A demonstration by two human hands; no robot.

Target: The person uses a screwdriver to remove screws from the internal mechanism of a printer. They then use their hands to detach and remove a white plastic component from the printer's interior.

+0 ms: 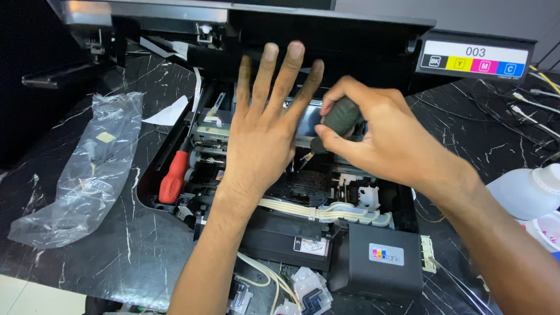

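Two hands: both of mine were over the open printer, in the middle of the black marble table.
Left hand: my fingers were spread wide and flat over the printer's insides.
Right hand: my fingers were wrapped tight around a dark screwdriver, tip pointing down into the printer.
Red screwdriver: it lay at the printer's left edge.
Plastic bag: far left on the table.
White bottle: right side.

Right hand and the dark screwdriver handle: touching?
Touching. Head view shows the right hand with fingers wrapped around the dark screwdriver handle, no gap.
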